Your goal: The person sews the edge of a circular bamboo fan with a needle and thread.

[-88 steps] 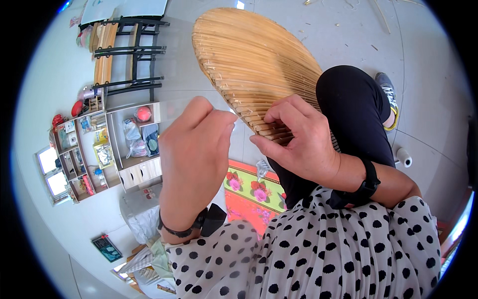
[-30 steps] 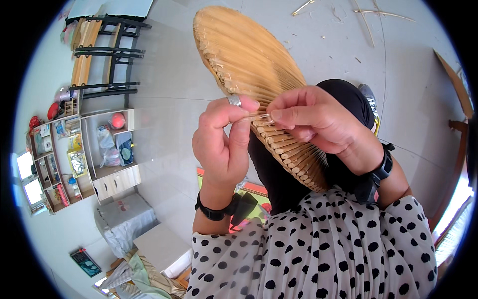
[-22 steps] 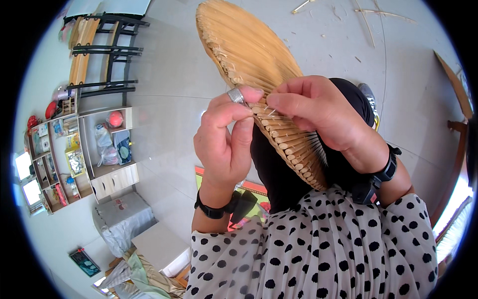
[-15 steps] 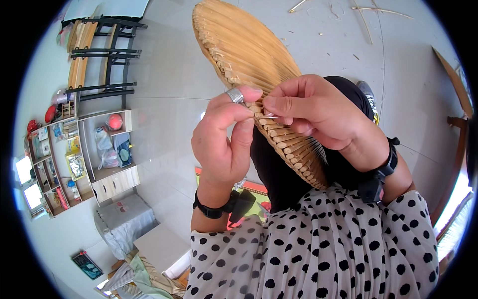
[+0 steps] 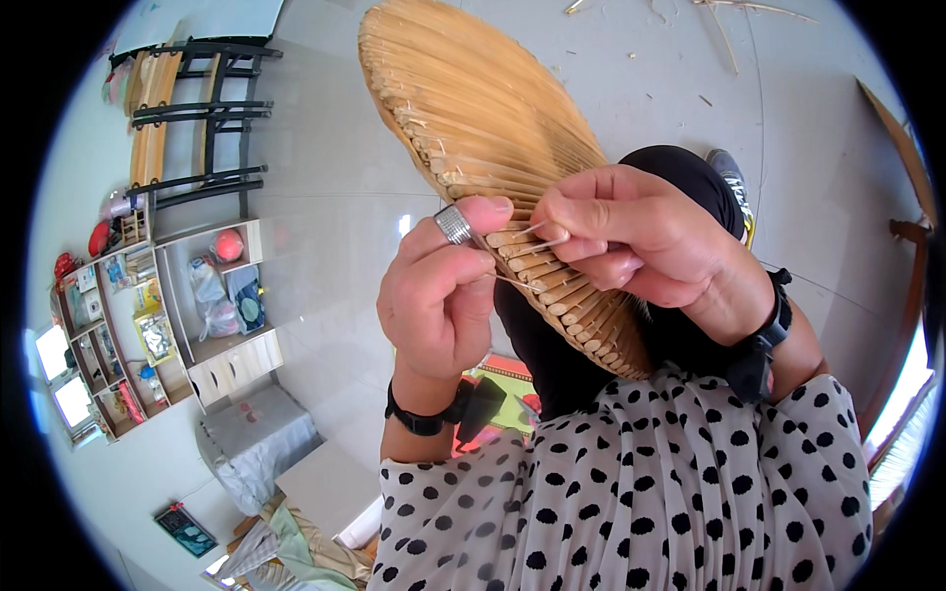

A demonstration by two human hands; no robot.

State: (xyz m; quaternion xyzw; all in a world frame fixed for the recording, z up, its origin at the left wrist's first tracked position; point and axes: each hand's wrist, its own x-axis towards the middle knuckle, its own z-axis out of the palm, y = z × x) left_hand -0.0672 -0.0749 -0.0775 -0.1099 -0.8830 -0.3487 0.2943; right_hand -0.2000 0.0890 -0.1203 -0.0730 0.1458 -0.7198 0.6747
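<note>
A large rounded mat of straw-coloured stalks [image 5: 483, 94], laid side by side, rises tilted from my lap with its cut stalk ends along the near rim. My left hand [image 5: 439, 291] is closed at its left edge, a broad metal thimble ring [image 5: 453, 225] on one finger. A thin pale strand [image 5: 517, 282] runs from its fingertips across the stalk ends; whether it is thread or needle is unclear. Over the stalks, my right hand [image 5: 641, 231] is closed in a pinch. A thin light piece [image 5: 529, 229] sticks out of its fingertips, too fine to name.
Stalk scraps [image 5: 724, 39] lie on the tiled floor at the far right. Black-legged folded furniture [image 5: 202, 118] and a shelf unit [image 5: 227, 345] line the left side. Below my left wrist is a colourful printed sheet [image 5: 507, 394]. A wooden piece [image 5: 902, 153] stands at the right.
My right hand has drawn slightly away from my left, and the pale strand at my left fingertips now shows. The mat has shifted a little left in view.
</note>
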